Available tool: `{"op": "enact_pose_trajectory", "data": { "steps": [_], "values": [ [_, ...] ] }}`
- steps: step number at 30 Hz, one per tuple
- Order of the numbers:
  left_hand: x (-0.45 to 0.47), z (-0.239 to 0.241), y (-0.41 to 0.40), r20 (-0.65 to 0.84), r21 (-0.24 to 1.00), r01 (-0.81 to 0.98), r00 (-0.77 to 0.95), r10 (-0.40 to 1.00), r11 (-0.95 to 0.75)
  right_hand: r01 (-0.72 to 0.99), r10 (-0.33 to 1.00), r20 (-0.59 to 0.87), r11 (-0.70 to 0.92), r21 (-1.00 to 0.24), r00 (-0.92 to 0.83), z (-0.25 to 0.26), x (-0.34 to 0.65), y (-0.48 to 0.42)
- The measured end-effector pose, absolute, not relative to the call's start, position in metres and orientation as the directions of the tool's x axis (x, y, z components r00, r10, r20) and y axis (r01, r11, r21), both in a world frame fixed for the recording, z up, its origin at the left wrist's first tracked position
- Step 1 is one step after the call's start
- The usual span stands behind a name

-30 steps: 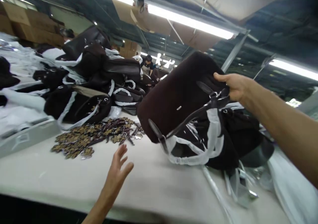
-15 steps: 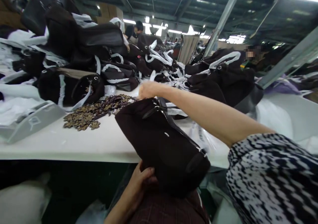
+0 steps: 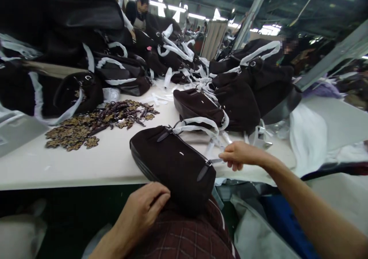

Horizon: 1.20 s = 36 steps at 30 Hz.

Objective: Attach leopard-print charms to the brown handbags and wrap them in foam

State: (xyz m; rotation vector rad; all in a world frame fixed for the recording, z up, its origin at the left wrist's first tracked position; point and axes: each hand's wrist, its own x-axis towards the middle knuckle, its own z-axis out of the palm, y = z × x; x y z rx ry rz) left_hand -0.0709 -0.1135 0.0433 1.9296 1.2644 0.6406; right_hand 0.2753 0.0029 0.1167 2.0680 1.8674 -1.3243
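A dark brown suede bag (image 3: 172,163) leans from the white table's front edge (image 3: 86,174) down onto my lap. Its handles are wrapped in white paper. My left hand (image 3: 143,209) rests against the bag's lower end on my lap, fingers curled against it. My right hand (image 3: 238,155) pinches the white-wrapped strap end beside the bag's right buckle tab.
A pile of small brown-and-gold metal tags (image 3: 94,123) lies on the table to the left. More brown bags (image 3: 230,102) with white-wrapped handles are heaped behind and to the left (image 3: 57,90). Other people (image 3: 140,10) sit at the far end. White cloth (image 3: 307,136) hangs at right.
The bag has come to rest lower on my lap. My right hand moved from the far handle to the strap at the bag's right side. My left hand slid onto the bag's near end.
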Motion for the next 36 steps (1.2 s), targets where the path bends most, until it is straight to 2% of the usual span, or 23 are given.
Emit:
{"op": "enact_pose_trajectory", "data": {
  "steps": [2,3,6,9,11,14,16,19,21,23,26,28,29,31,34,36],
  "values": [
    [-0.062,0.048,-0.093,0.233,0.682,0.58,0.405,0.884,-0.445,0.762,0.75,-0.66,-0.405,-0.505,-0.039,0.08,0.293,-0.019],
    [-0.056,0.045,-0.083,0.272,0.626,0.589,0.45,0.851,-0.512,0.71,0.758,-0.651,-0.437,-0.552,-0.039,0.063,0.295,-0.027],
    [-0.038,0.022,-0.066,0.16,0.511,0.609,0.626,0.763,-0.607,0.486,0.837,-0.544,-0.454,-0.747,-0.054,0.024,0.285,-0.042],
    [-0.029,-0.002,-0.069,0.056,0.447,0.646,0.67,0.74,-0.619,0.306,0.922,-0.38,-0.385,-0.871,0.077,0.007,0.262,-0.043],
    [-0.028,-0.008,-0.075,0.036,0.412,0.672,0.663,0.748,-0.616,0.318,0.965,-0.224,-0.258,-0.912,0.14,0.01,0.243,-0.038],
    [-0.027,-0.002,-0.079,0.006,0.36,0.701,0.658,0.753,-0.616,0.431,0.999,-0.008,-0.03,-0.902,0.051,0.034,0.218,-0.022],
    [-0.023,0.005,-0.078,0.012,0.342,0.727,0.631,0.776,-0.596,0.481,0.997,0.071,0.068,-0.874,-0.011,0.052,0.211,-0.008],
    [-0.011,0.01,-0.073,0.08,0.342,0.776,0.538,0.839,-0.53,0.472,0.988,0.154,0.129,-0.872,0.015,0.059,0.219,0.021],
    [-0.003,0.012,-0.069,0.119,0.356,0.791,0.49,0.864,-0.498,0.516,0.983,0.174,0.119,-0.849,0.061,0.045,0.231,0.042],
    [0.0,0.017,-0.065,0.138,0.393,0.765,0.5,0.855,-0.51,0.653,0.99,0.134,0.075,-0.754,0.041,0.021,0.242,0.058],
    [-0.016,0.033,-0.048,0.188,0.542,0.655,0.516,0.836,-0.526,0.784,0.999,0.045,0.027,-0.62,0.001,-0.013,0.252,0.067],
    [-0.043,0.045,-0.023,0.225,0.61,0.657,0.391,0.892,-0.442,0.801,1.0,0.027,0.01,-0.599,0.007,-0.022,0.254,0.065],
    [-0.06,0.05,-0.006,0.228,0.59,0.72,0.285,0.931,-0.365,0.804,1.0,0.019,0.002,-0.594,0.011,-0.023,0.254,0.063],
    [-0.096,0.055,0.035,0.169,0.415,0.901,0.057,0.984,-0.124,0.813,1.0,-0.014,-0.02,-0.581,0.015,-0.02,0.253,0.059],
    [-0.136,0.05,0.098,0.113,0.32,0.947,-0.037,0.993,-0.001,0.81,0.998,-0.025,-0.057,-0.583,0.052,-0.011,0.252,0.055],
    [-0.15,0.042,0.132,0.089,0.265,0.963,-0.067,0.994,0.041,0.771,0.995,-0.031,-0.09,-0.631,0.091,-0.007,0.255,0.053]
  ]
}}
